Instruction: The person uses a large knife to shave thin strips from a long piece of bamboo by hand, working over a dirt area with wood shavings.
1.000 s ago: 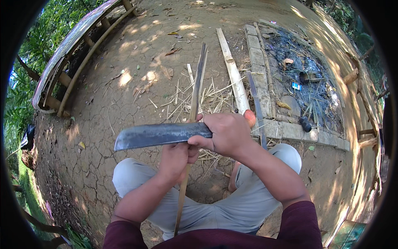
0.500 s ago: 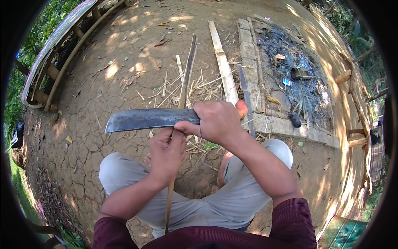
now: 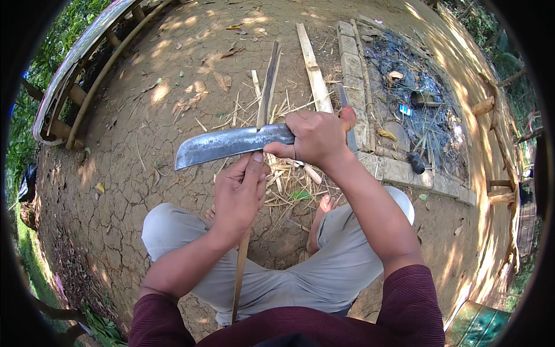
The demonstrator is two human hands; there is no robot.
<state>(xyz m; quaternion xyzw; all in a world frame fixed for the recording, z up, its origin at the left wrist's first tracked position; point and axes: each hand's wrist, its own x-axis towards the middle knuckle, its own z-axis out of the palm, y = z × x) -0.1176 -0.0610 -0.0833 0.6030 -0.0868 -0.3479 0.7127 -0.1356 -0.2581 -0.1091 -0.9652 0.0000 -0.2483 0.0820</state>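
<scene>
My right hand (image 3: 319,139) is closed round the reddish handle of a machete (image 3: 225,146). Its broad dark blade points left and lies across a long bamboo strip (image 3: 267,87). Below the blade, my left hand (image 3: 238,188) is closed on that same strip, its fingertips close under the cutting edge. The strip runs from the ground ahead, under the blade and back between my knees toward my body. Where blade and strip meet, the contact is partly hidden.
Pale shavings (image 3: 283,179) lie scattered before my bare feet. A split bamboo piece (image 3: 315,75) and another long blade (image 3: 342,104) rest ahead. To the right, a brick-edged fire pit (image 3: 350,63) holds ash and a black bottle (image 3: 416,163). A bamboo bench (image 3: 95,75) stands far left.
My right hand and the machete have moved forward and a little to the right along the strip, and the blade has tilted. My left hand keeps its hold slightly further right.
</scene>
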